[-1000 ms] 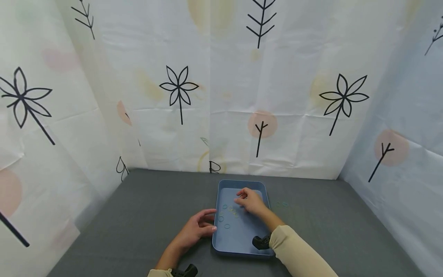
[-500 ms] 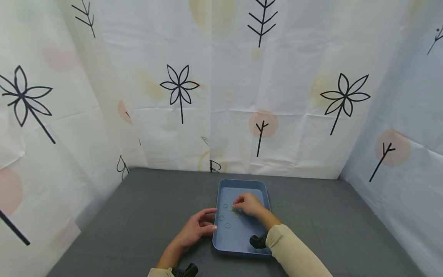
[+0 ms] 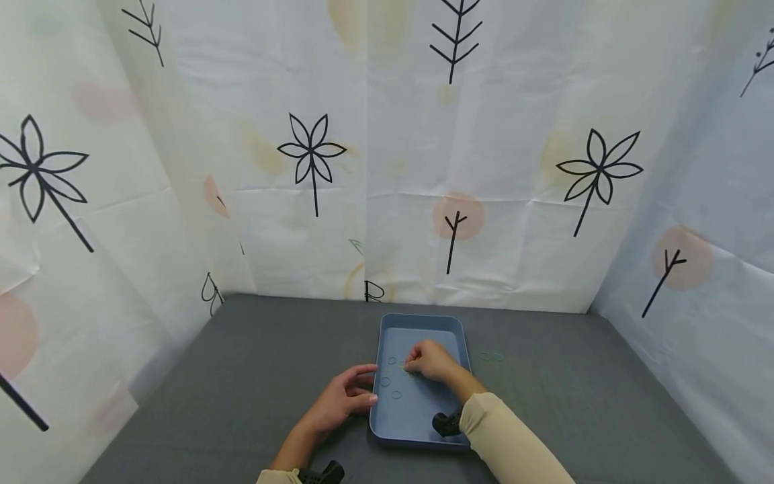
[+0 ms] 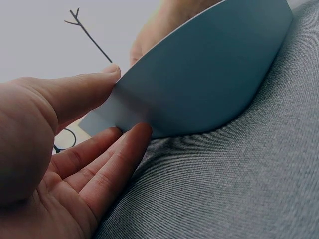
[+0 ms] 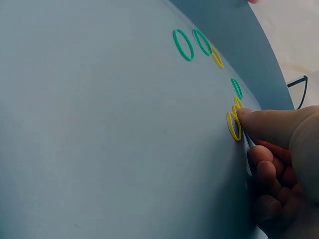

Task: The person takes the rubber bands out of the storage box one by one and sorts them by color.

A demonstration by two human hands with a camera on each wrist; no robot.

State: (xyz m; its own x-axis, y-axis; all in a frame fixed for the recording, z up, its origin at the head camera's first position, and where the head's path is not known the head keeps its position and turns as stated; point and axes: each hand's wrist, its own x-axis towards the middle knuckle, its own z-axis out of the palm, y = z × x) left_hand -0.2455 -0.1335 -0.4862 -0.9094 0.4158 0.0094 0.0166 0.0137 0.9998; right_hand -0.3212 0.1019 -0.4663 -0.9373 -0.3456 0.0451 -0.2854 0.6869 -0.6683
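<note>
On a grey cloth stands a blue tray [image 3: 411, 420] with several thin green rubber bands [image 5: 183, 45] and yellow rubber bands [image 5: 234, 127] lying on its floor. My right hand [image 3: 437, 361] reaches down inside the tray. Its thumb and index finger pinch at a yellow rubber band [image 5: 236, 107] in the cluster, and the other fingers are curled. The fingertips partly hide that band. Outside, my left hand [image 3: 337, 402] touches the tray's left wall with extended fingers, its thumb at the rim, as the left wrist view shows.
Two green rubber bands [image 3: 497, 357] lie on the grey tablecloth [image 3: 562, 390] just right of the tray. A patterned white curtain [image 3: 399, 235] encloses the table at the back and sides.
My right hand has lowered and moved slightly left onto the yellow rubber bands, its thumb and index finger coming together. The left hand has stayed at the tray's side.
</note>
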